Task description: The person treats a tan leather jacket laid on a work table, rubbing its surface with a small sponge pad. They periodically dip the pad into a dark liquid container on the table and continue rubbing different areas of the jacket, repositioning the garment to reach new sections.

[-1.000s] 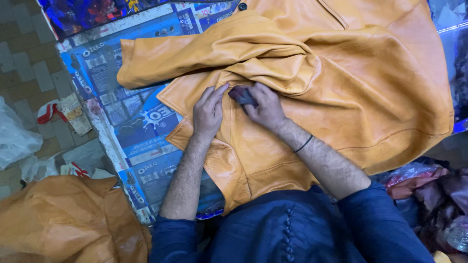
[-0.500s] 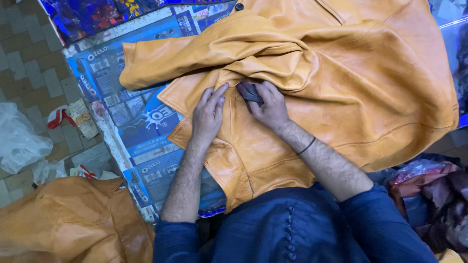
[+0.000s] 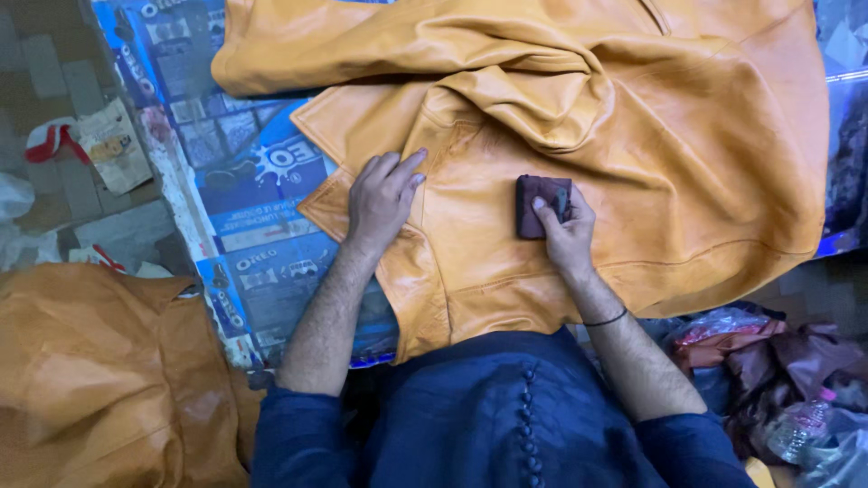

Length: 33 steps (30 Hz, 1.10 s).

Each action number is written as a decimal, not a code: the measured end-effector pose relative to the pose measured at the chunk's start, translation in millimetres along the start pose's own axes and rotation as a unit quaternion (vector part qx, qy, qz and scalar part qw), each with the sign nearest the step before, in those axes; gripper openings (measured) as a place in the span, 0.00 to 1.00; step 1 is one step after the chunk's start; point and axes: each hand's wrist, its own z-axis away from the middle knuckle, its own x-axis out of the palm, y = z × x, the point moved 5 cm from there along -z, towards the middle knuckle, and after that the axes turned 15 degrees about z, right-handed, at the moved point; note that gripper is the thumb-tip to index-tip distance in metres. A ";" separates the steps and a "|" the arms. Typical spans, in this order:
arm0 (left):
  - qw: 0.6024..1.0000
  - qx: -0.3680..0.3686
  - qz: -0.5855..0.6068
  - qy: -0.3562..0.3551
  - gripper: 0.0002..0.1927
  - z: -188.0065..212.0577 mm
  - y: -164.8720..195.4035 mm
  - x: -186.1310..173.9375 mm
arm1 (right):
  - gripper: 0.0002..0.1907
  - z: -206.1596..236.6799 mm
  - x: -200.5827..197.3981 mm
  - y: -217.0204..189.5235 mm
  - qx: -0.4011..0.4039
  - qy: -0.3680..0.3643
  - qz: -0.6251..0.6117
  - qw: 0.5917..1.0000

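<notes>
Two hands are down on the tan leather jacket, which lies spread over the middle and upper right of the frame on a blue printed sheet. His left hand, just left of centre, is open, palm and spread fingers pressing the leather flat near a folded edge. His right hand, right of centre, grips a small dark brown pad, fingertips on top of it, the pad resting on the jacket's surface.

To rub this panel well, I'd say the flat hand should hold the leather taut so it does not bunch under the pad, and the pad should stay flat with even pressure, worked up to the seam and the fold. Another tan leather piece sits heaped at lower left, apart from the work.
</notes>
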 end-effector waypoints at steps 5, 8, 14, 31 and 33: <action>1.000 0.028 -0.003 0.013 0.21 2.5 -1.9 -0.1 | 0.23 16.9 31.9 -56.6 -0.272 -0.096 0.302 0.909; 0.999 0.036 -0.004 0.014 0.22 3.0 -3.6 0.9 | 0.27 20.7 72.8 -82.4 -0.387 -0.169 0.349 0.837; 0.999 0.022 0.008 0.030 0.20 2.4 -14.3 1.3 | 0.27 -13.6 109.3 -95.3 -0.441 -0.183 0.422 0.770; 0.998 -0.002 0.047 0.040 0.19 -1.4 -15.2 -3.3 | 0.28 -5.9 52.3 -75.3 -0.413 -0.234 0.457 0.752; 0.997 -0.032 0.065 0.031 0.18 -5.3 -7.2 -4.8 | 0.28 -9.8 23.5 -77.8 -0.356 -0.119 0.521 0.766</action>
